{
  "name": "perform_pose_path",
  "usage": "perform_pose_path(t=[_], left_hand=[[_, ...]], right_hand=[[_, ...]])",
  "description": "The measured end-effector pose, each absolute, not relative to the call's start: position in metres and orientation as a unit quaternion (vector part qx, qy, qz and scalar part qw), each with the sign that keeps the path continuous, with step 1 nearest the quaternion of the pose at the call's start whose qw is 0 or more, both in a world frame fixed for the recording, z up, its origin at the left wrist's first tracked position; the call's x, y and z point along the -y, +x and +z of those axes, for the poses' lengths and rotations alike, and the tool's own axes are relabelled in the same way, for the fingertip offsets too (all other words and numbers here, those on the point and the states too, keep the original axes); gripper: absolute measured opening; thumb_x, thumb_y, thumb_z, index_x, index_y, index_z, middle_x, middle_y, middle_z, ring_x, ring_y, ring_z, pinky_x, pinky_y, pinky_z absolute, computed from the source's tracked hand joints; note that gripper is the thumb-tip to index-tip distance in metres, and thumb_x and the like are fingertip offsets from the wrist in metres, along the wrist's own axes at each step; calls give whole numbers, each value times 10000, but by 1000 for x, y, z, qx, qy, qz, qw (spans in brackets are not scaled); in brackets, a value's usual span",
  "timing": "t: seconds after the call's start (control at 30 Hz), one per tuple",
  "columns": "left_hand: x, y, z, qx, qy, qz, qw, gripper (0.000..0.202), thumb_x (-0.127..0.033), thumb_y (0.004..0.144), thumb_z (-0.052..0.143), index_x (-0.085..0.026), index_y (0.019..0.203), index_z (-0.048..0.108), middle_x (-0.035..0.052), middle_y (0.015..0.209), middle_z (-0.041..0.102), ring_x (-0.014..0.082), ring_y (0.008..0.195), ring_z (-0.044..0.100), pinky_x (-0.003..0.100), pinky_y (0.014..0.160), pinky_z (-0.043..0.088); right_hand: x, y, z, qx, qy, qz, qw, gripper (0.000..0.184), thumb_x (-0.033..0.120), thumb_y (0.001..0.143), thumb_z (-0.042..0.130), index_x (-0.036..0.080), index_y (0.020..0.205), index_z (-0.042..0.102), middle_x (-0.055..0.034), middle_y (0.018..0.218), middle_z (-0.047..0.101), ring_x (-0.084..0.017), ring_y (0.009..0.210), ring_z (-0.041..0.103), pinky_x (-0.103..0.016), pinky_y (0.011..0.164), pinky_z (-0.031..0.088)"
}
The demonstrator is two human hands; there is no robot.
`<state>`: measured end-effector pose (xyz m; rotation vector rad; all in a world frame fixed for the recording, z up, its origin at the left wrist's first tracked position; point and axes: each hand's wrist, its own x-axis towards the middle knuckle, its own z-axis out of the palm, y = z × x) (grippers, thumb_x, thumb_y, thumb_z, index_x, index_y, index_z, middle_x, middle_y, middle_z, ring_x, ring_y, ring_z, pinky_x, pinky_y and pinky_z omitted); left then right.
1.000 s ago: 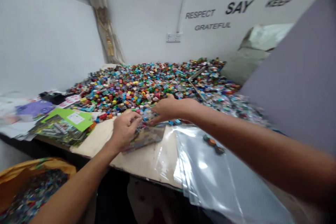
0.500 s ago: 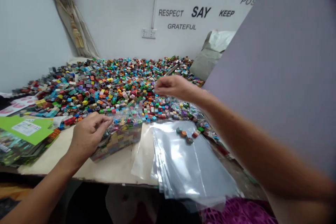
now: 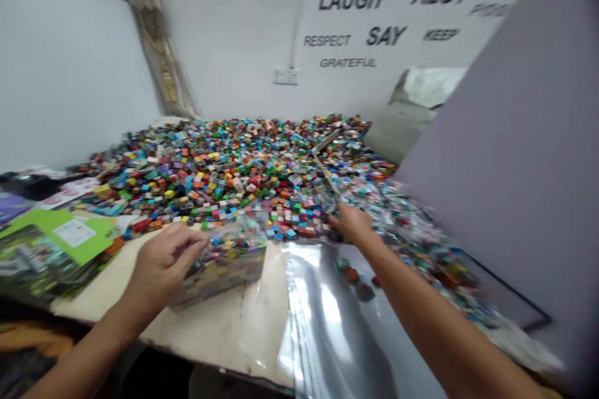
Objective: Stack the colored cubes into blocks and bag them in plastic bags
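A clear plastic bag [image 3: 229, 262] part-filled with small coloured cubes lies on the wooden table [image 3: 224, 330]. My left hand [image 3: 161, 268] pinches the bag's left edge, fingers closed on it. My right hand [image 3: 350, 224] is down at the near edge of the big heap of coloured cubes [image 3: 243, 165], fingers curled over the cubes there; what it holds, if anything, is hidden. A stack of empty clear bags [image 3: 327, 318] lies under my right forearm, with a few loose cubes [image 3: 355, 277] on it.
Green printed card inserts [image 3: 51, 249] lie in a pile at the left edge. A wooden stick [image 3: 322, 162] lies in the heap. A grey panel [image 3: 515, 156] leans at the right. The white wall behind carries black lettering and a socket [image 3: 285, 76].
My right hand came down from above the heap to its near edge by the empty bags. My left hand stayed on the filled bag. The view shifted.
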<state>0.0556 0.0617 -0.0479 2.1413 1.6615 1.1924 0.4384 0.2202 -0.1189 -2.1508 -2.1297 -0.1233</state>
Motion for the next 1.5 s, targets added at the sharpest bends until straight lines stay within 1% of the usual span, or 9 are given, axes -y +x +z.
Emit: perform_pose_path(t=[0.2,0.33,0.5,0.57,0.7,1.0,1.27,1.4,1.5], left_hand=[[-62,57,-49,-561,714,405,106,223,-307,855,532,-190,748,687,19,687,591,143,664,542,244,621,384],[-61,57,-52,-562,706,414,119,187,-262,860,551,-184,764,691,11,679,571,137,660,528,242,618,361],[-60,56,-54,-548,695,443,143,124,-240,845,589,-187,811,695,9,739,604,136,704,549,239,651,374],[-60,55,-54,-550,694,444,136,114,-239,843,594,-196,844,699,1,715,586,134,682,537,238,632,364],[-60,54,-53,-548,698,443,124,118,-249,841,598,-210,908,688,-4,732,598,139,679,533,239,623,367],[-58,53,-52,-539,699,451,132,134,-245,837,601,-213,945,673,6,797,628,156,738,565,249,649,399],[-59,53,-52,-537,704,447,127,162,-264,849,587,-214,978,672,-6,749,608,148,693,542,245,637,380],[-60,53,-52,-540,705,446,112,157,-274,843,590,-219,963,675,-11,705,579,151,692,543,242,634,380],[-60,53,-52,-540,700,454,113,160,-268,844,588,-213,970,670,-1,744,612,154,707,553,245,647,392]], right_hand=[[-211,449,-105,755,-647,-86,71,336,309,906,388,252,769,690,-178,720,667,-301,618,634,-370,515,364],[-197,448,-75,760,-627,-109,131,345,383,899,349,308,920,686,-173,694,657,-321,529,598,-407,477,350],[-159,382,-2,791,-517,124,303,298,560,852,445,341,1007,574,-75,734,655,-302,709,642,-425,631,476],[-143,345,23,817,-432,193,331,298,535,856,453,300,1005,559,-74,824,659,-272,792,646,-396,707,493],[-127,289,47,897,-367,124,214,258,392,898,364,244,976,560,-66,887,660,-219,804,623,-310,676,464],[-124,244,52,916,-366,-145,-77,213,150,844,418,208,875,621,-33,636,612,-175,552,544,-279,537,296],[-150,224,56,935,-315,42,-161,244,40,766,475,181,832,663,-17,789,669,-131,666,560,-220,589,371],[-148,211,51,920,-341,-39,-187,245,56,738,538,210,830,705,-23,819,694,-166,699,599,-243,593,369],[-138,207,49,920,-354,-102,-131,256,75,741,584,202,938,686,-46,903,693,-189,775,612,-246,614,374]])
